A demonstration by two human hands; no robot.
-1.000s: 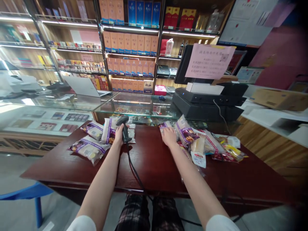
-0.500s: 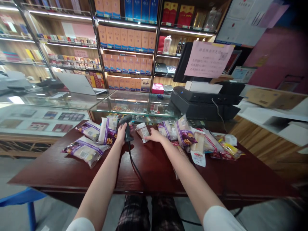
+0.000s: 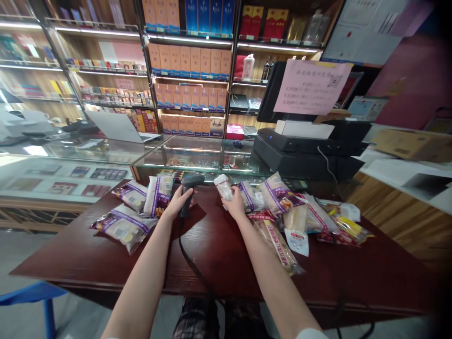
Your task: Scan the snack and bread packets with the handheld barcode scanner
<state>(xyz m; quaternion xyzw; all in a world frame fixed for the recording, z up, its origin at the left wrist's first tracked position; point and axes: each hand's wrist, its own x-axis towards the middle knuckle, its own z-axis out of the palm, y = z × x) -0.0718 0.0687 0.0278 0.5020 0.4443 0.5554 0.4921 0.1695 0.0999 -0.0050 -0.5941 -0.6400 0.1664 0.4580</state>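
My left hand [image 3: 179, 201] is wrapped round the handle of a black barcode scanner [image 3: 187, 200], its head pointing to the right and its cord running down over the table. My right hand [image 3: 233, 201] grips a small white packet [image 3: 223, 187] with reddish print, held up and tilted in front of the scanner. To the left lie several purple-and-clear food bags [image 3: 122, 226]. Beside my right hand are more purple-banded bags [image 3: 280, 194], and a long red-and-clear packet [image 3: 275, 238] lies under my right forearm.
More packets, one with a yellow part [image 3: 351, 227], lie at the right of the dark red table [image 3: 212, 254]. Behind stand a glass display counter [image 3: 190, 149], a black monitor and till [image 3: 282, 155], and an open laptop [image 3: 115, 127]. A blue stool [image 3: 33, 292] is at lower left.
My right hand has lifted the small packet off the table and moved it slightly right. The scanner has turned from upright to pointing right. The view has shifted a little.
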